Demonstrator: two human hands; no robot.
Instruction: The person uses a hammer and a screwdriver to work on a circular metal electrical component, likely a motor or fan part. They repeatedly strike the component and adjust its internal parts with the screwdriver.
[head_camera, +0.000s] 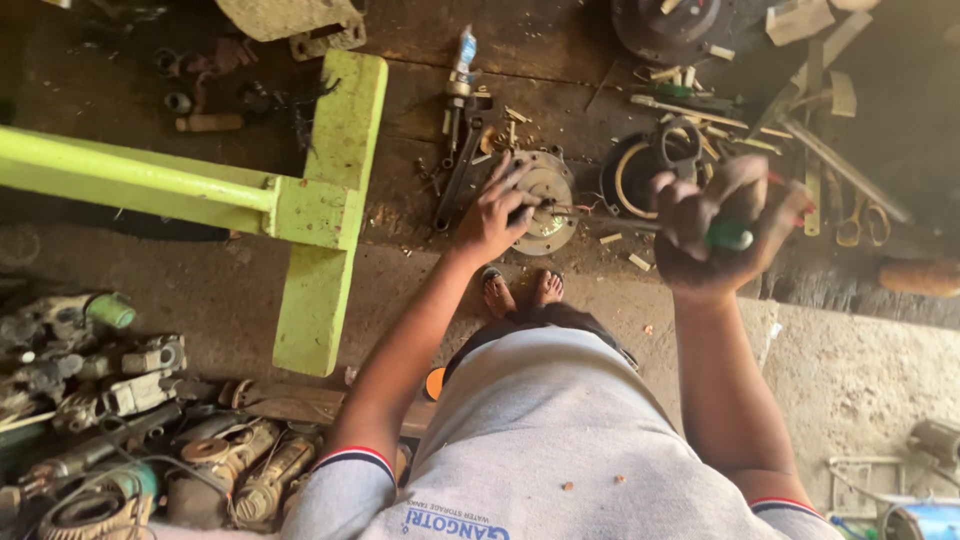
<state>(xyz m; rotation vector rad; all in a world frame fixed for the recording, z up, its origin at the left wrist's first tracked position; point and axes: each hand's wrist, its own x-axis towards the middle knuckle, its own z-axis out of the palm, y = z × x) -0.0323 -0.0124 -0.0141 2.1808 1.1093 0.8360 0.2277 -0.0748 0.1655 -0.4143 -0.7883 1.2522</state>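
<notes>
Grey metal is what the hands are busy with. A round metal plate (543, 203) lies flat on the dark wooden counter (420, 90), straight ahead of the person and just above the two feet in sandals (522, 292).

The left hand (495, 215) rests on the plate's left edge, fingers spread and pressing down on it. This hand is the nearer one to the plate; it touches it.

The right hand (722, 225) is off to the right, apart from the plate and closer to the camera. Its fingers are curled tight around the green handle of a screwdriver (640, 225).

The screwdriver's long line runs almost flat across the view, from right to left. Its handle is at the right, in the fist. Its thin metal shaft points left, and the tip meets the plate near the middle, close to the left hand's fingertips. I cannot tell just what the tip sits in.

Spanners (458, 150) lie on the counter just left of the plate, with a black ring-shaped part (640, 170) to its right. A yellow-green metal frame (320, 200) stands well apart to the left.
</notes>
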